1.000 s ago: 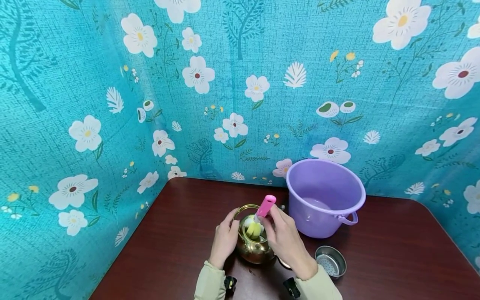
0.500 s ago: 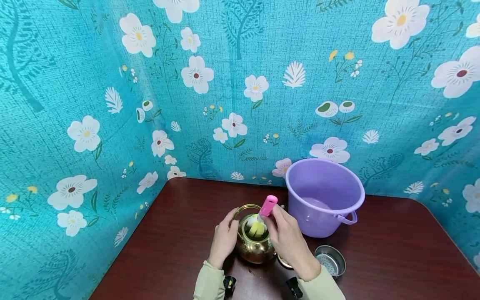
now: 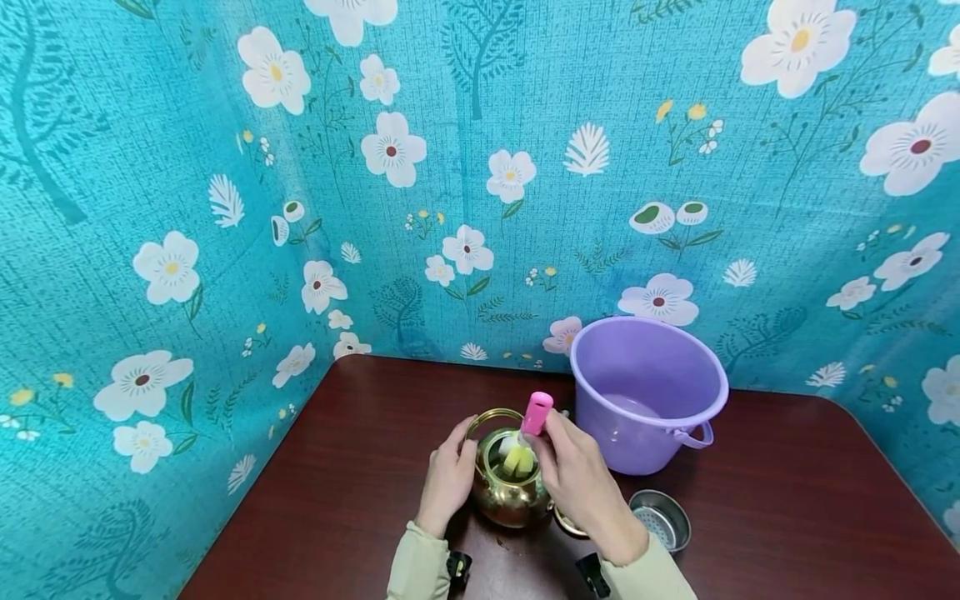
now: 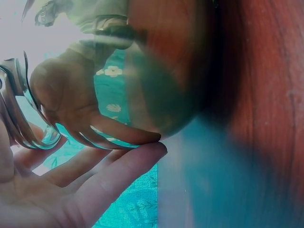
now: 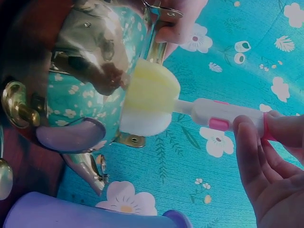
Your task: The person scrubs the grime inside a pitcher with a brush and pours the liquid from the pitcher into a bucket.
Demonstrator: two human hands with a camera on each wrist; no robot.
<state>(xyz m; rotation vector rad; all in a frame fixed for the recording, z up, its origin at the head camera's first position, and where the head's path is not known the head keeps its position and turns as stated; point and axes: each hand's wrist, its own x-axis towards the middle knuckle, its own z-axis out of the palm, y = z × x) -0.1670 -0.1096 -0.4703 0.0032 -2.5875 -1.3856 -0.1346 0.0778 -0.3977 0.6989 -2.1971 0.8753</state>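
The kettle (image 3: 512, 507) stands on the desk (image 3: 360, 467), the left hand (image 3: 447, 487) gripping it by its raised handle and side. The right hand (image 3: 583, 479) pinches the brush (image 3: 537, 412), tilted, its sponge head partly in the kettle's mouth. The bucket (image 3: 630, 450) stands beyond the right hand, the strainer (image 3: 672, 527) just beside the right sleeve (image 3: 651, 577).

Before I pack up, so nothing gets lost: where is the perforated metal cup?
In the head view, the perforated metal cup sits on the table, right of the right hand and nearer the camera than the purple bucket.
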